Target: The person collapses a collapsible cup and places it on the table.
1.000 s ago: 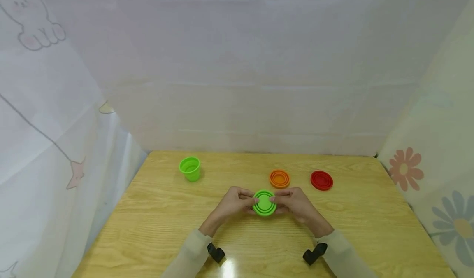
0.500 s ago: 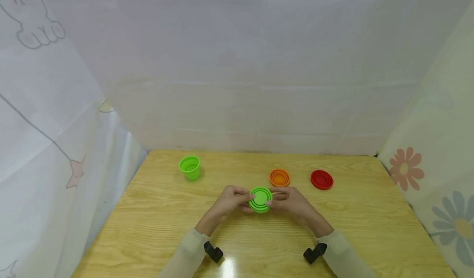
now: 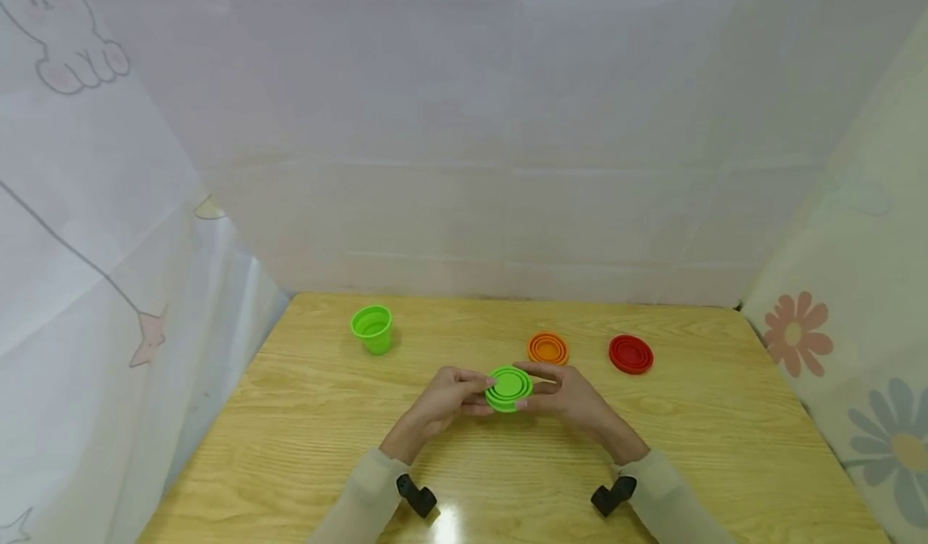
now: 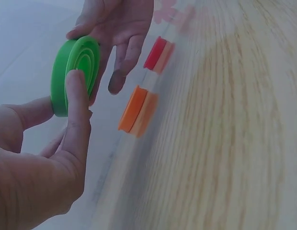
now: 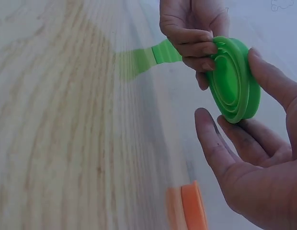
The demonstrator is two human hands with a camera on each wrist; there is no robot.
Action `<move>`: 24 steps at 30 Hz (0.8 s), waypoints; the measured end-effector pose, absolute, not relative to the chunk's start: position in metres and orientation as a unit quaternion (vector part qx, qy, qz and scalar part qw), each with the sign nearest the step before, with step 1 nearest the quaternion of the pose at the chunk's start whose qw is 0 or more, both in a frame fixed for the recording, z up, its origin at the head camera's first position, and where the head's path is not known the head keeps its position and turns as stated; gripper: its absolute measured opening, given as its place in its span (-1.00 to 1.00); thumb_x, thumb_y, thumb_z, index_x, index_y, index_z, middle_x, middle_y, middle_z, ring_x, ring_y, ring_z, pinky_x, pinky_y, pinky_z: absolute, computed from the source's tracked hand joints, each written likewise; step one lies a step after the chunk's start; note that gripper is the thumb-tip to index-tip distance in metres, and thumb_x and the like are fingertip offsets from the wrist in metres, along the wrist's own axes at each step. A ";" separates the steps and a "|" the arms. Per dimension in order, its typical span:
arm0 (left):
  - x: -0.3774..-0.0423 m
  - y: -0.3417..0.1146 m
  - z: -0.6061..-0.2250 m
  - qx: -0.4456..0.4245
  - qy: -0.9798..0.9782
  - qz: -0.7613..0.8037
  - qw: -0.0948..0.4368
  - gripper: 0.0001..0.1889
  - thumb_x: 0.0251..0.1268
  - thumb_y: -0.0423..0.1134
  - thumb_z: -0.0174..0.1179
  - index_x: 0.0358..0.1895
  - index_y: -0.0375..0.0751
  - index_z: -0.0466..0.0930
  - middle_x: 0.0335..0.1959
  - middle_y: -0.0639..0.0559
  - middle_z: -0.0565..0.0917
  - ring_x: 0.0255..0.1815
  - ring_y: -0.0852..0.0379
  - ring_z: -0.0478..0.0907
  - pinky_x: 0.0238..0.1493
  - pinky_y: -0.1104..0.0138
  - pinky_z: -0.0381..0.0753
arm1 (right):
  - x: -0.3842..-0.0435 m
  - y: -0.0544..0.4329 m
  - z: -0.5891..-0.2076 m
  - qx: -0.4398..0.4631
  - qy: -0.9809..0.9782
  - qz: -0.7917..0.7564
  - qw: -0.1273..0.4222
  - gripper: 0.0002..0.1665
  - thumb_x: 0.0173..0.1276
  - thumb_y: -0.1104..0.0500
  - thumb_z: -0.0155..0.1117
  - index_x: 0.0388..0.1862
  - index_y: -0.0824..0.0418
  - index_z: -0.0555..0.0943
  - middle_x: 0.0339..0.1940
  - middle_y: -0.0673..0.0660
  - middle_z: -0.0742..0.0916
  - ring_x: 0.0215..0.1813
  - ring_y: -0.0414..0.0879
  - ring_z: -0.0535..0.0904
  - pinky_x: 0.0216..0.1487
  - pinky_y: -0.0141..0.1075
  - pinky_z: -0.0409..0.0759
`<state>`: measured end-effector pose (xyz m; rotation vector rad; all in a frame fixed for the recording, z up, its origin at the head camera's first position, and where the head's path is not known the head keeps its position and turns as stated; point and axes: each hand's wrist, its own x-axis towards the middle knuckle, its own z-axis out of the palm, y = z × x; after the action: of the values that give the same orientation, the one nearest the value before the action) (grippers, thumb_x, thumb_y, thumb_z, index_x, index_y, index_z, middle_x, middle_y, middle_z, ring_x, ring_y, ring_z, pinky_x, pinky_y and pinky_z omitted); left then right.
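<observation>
Green and pressed flat, the folded cup (image 3: 509, 389) sits between two hands, held above the worktop (image 3: 290, 463). The left hand (image 3: 445, 401) has it in a pinch — thumb on the ringed face, fingers behind. The right hand (image 3: 573, 400) has a looser grip, spread to the cup's width: thumb and some fingertips touch it, while at least one finger stands free, as the right wrist view shows. Just beyond the right hand lies an orange cup (image 3: 547, 349), flat; a red cup (image 3: 631, 355), also flat, lies farther right, and a tall green cup (image 3: 373, 330) stands upright, well apart, to the left. The step in hand appears to be working the nested rings with the fingers. The next move seems to call for a steady left grip — and a firmer right one — on the rim.
</observation>
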<state>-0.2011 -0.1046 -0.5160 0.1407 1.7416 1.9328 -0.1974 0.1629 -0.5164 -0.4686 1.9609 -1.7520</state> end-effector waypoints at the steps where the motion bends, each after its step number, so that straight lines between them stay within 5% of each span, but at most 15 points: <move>1: -0.201 -0.104 -0.516 0.050 0.644 0.716 0.263 -0.64 0.56 -0.25 0.25 0.13 -0.55 0.68 -0.19 -0.06 0.81 -0.26 0.17 0.81 -0.11 0.37 0.87 | -0.198 0.162 -0.516 -0.168 0.718 -0.636 0.228 -0.17 0.33 0.04 0.58 0.55 0.06 0.47 0.33 0.20 0.72 0.21 -0.01 0.76 0.18 -0.29 0.79; 9: -0.196 -0.101 -0.514 0.071 0.668 0.701 0.238 -0.59 0.58 -0.16 0.23 0.11 -0.55 0.69 -0.18 -0.09 0.82 -0.25 0.15 0.80 -0.04 0.29 0.88 | -0.195 0.162 -0.518 -0.138 0.737 -0.629 0.205 -0.20 0.29 -0.03 0.61 0.46 0.11 0.56 0.32 0.14 0.74 0.19 -0.06 0.76 0.22 -0.31 0.76; 14: -0.194 -0.101 -0.514 0.081 0.685 0.691 0.214 -0.56 0.64 -0.13 0.16 0.25 -0.48 0.63 0.07 -0.24 0.77 -0.03 0.02 0.81 0.19 0.08 0.81 | -0.195 0.164 -0.520 -0.105 0.725 -0.646 0.214 -0.23 0.34 -0.04 0.56 0.46 0.17 0.56 0.22 0.15 0.79 0.09 -0.15 0.76 0.19 -0.28 0.77; 19: -0.192 -0.104 -0.510 0.105 0.696 0.685 0.189 -0.53 0.65 -0.21 0.14 0.41 -0.48 0.49 0.29 -0.39 0.65 0.20 -0.25 0.73 0.34 -0.08 0.69 | -0.196 0.166 -0.519 -0.083 0.718 -0.657 0.214 -0.28 0.39 -0.05 0.52 0.45 0.19 0.58 0.26 0.16 0.76 0.17 -0.01 0.75 0.28 -0.13 0.77; 24: -0.188 -0.105 -0.507 0.139 0.732 0.646 0.165 -0.51 0.54 -0.34 0.22 0.45 -0.41 0.47 0.35 -0.40 0.61 0.25 -0.34 0.69 0.27 0.01 0.77 | -0.197 0.166 -0.515 -0.069 0.717 -0.658 0.218 -0.24 0.40 -0.10 0.49 0.46 0.24 0.56 0.30 0.20 0.72 0.24 0.12 0.73 0.34 -0.02 0.75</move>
<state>-0.1882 -0.1046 -0.5071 0.3968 2.0863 1.8394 -0.1968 0.1657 -0.5151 -0.1924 1.9857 -1.8231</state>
